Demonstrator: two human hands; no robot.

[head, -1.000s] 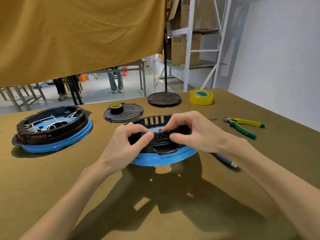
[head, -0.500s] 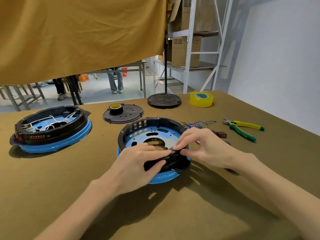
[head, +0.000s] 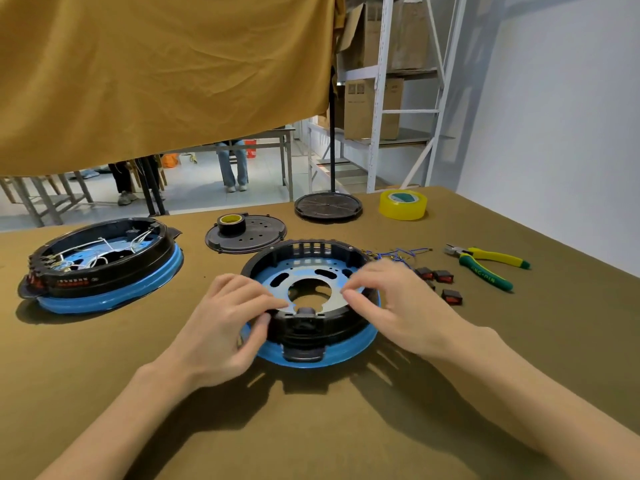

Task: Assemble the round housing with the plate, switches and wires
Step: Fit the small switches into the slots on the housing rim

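Black round housing point(head: 304, 271) with a blue rim sits flat on the brown-covered table point(head: 346, 427), between the two hands. Left hand point(head: 221, 327) rests at its near-left edge, fingers loosely curled, thumb and fingertips touching the housing wall; cannot tell if it actually grips. Right hand point(head: 391, 303) lies over the right rim, fingers half spread and reaching in onto the pale plate point(head: 332, 275) seated inside the housing, nothing clearly pinched. Just beyond the right hand: a tangle of blue wires point(head: 401, 253). Just right of that hand: black-and-red switches point(head: 441, 276) loose on the table. Further right, green-yellow pliers point(head: 485, 265). Well left of the left hand, a second housing point(head: 100, 265) with white wiring inside. Beyond both hands: a black lid point(head: 246, 234) with a small tape roll on it, a dark round cover point(head: 328, 206), and a yellow tape roll point(head: 402, 204).
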